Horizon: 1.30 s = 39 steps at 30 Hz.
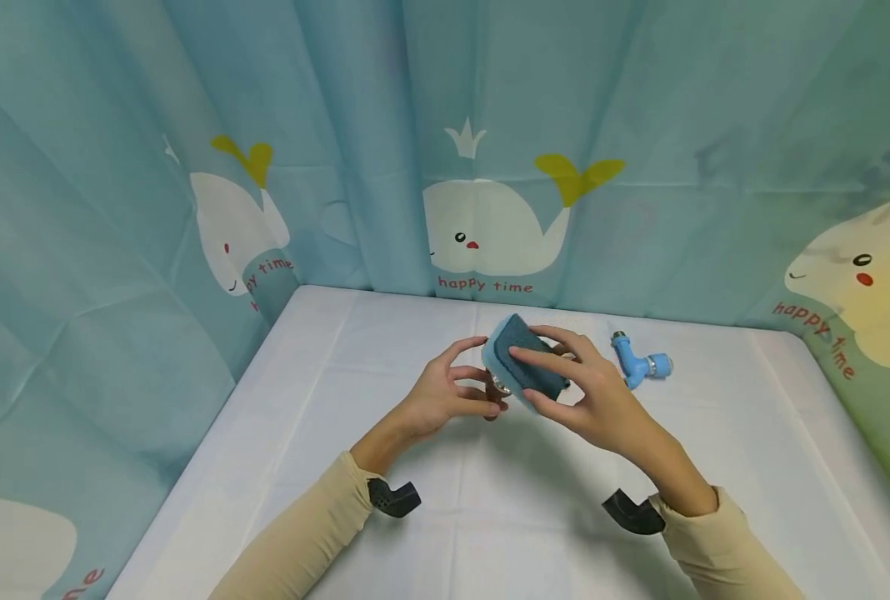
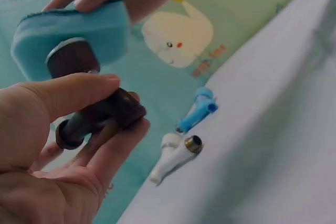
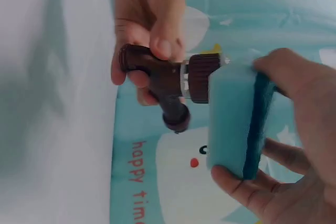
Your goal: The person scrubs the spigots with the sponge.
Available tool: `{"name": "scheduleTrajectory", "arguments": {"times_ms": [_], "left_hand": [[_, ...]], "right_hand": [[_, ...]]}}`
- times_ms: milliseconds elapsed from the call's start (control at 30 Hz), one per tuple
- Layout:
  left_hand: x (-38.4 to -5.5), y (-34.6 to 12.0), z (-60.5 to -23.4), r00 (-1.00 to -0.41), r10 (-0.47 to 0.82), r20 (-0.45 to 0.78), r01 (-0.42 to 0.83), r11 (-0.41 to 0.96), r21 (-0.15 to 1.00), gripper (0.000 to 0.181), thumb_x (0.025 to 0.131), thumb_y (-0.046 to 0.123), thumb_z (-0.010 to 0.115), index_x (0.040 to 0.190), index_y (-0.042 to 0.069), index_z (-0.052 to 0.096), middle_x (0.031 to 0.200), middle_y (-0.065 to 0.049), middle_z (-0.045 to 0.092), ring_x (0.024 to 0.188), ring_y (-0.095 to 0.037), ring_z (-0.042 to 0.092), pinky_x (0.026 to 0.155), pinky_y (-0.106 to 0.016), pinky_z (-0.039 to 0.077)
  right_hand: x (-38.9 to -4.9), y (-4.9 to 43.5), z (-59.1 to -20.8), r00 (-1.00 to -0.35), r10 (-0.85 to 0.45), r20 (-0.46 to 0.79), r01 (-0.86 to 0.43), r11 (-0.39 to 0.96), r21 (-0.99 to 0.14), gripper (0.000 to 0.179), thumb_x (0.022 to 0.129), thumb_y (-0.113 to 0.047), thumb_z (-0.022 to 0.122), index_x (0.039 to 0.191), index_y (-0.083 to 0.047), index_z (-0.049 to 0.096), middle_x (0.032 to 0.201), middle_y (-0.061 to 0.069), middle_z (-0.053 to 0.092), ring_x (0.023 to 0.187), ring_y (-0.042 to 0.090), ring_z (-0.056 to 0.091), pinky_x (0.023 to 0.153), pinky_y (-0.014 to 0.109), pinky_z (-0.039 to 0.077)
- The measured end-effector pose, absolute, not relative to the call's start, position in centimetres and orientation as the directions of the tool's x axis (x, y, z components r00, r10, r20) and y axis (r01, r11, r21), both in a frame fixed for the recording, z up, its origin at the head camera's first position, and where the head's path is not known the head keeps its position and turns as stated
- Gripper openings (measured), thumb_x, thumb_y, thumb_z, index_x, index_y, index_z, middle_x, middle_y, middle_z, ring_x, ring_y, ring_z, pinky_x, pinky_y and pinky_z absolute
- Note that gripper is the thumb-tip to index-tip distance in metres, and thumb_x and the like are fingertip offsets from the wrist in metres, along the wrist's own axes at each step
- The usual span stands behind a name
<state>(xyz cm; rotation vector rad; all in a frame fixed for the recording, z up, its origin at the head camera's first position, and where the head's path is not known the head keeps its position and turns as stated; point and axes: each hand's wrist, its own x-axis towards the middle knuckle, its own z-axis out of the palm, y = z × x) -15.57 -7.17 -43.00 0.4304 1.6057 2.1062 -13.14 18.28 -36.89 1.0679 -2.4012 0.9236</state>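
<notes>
My left hand [image 1: 445, 392] grips a dark brown faucet [image 3: 157, 74] by its body, thumb on one side and fingers on the other. The faucet has a ribbed round knob [image 3: 203, 77] with a silver ring beside it. In my right hand [image 1: 591, 387] is a sponge [image 1: 531, 358], light blue with a darker scouring layer, pinched between thumb and fingers. The sponge's light blue face meets the end of the knob in the right wrist view. From the head view the sponge hides most of the faucet.
A blue faucet [image 1: 636, 362] lies on the white-covered table [image 1: 385, 533], right of my hands. Beside it lies a white faucet [image 2: 173, 156], seen in the left wrist view. A light blue curtain [image 1: 370, 125] with whale prints stands behind the table.
</notes>
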Motion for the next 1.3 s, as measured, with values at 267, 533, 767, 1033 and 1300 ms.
{"name": "scheduleTrajectory", "arguments": {"times_ms": [267, 533, 767, 1033, 1300], "left_hand": [[-15.7, -7.4, -43.2, -0.861, 0.509, -0.023, -0.122, -0.163, 0.979, 0.097, 0.079, -0.019, 0.077, 0.157, 0.023, 0.036, 0.111, -0.019, 0.070, 0.092, -0.033, 0.076, 0.079, -0.043, 0.063], [-15.9, -7.5, -43.2, -0.858, 0.514, -0.003, -0.067, -0.105, 0.992, 0.098, 0.079, -0.015, 0.080, 0.157, 0.022, 0.035, 0.110, -0.017, 0.070, 0.090, -0.031, 0.076, 0.079, -0.041, 0.063], [-15.9, -7.8, -43.3, -0.857, 0.512, 0.050, 0.052, -0.010, 0.999, 0.099, 0.077, -0.009, 0.084, 0.158, 0.022, 0.035, 0.110, -0.016, 0.071, 0.089, -0.030, 0.076, 0.079, -0.037, 0.061], [-16.1, -8.2, -43.1, -0.835, 0.547, 0.053, -0.058, -0.184, 0.981, 0.100, 0.078, -0.019, 0.077, 0.157, 0.027, 0.036, 0.115, -0.020, 0.068, 0.096, -0.035, 0.075, 0.082, -0.045, 0.062], [-16.1, -8.3, -42.9, -0.851, 0.523, 0.047, -0.082, -0.221, 0.972, 0.098, 0.079, -0.022, 0.075, 0.156, 0.025, 0.037, 0.116, -0.022, 0.067, 0.096, -0.036, 0.075, 0.081, -0.046, 0.062]], "right_hand": [[-13.3, 18.5, -36.3, -0.628, -0.585, 0.513, -0.775, 0.529, -0.346, 0.054, 0.084, -0.011, 0.083, 0.135, -0.020, 0.070, 0.144, 0.017, 0.053, 0.120, 0.037, 0.054, 0.072, 0.037, 0.050], [-13.3, 18.4, -36.0, -0.653, -0.595, 0.469, -0.757, 0.542, -0.366, 0.053, 0.086, -0.010, 0.083, 0.135, -0.022, 0.069, 0.144, 0.017, 0.053, 0.118, 0.037, 0.052, 0.074, 0.039, 0.050], [-13.5, 18.5, -36.1, -0.677, -0.611, 0.409, -0.735, 0.543, -0.406, 0.050, 0.090, -0.013, 0.079, 0.138, -0.022, 0.068, 0.145, 0.018, 0.053, 0.119, 0.037, 0.053, 0.077, 0.040, 0.049], [-13.3, 18.7, -36.8, -0.690, -0.545, 0.476, -0.724, 0.531, -0.441, 0.054, 0.087, -0.009, 0.081, 0.138, -0.020, 0.067, 0.145, 0.016, 0.054, 0.126, 0.038, 0.053, 0.081, 0.044, 0.051], [-12.6, 18.3, -37.4, -0.707, -0.487, 0.513, -0.707, 0.505, -0.496, 0.058, 0.086, -0.010, 0.083, 0.140, -0.019, 0.065, 0.147, 0.012, 0.054, 0.126, 0.030, 0.057, 0.090, 0.038, 0.056]]}}
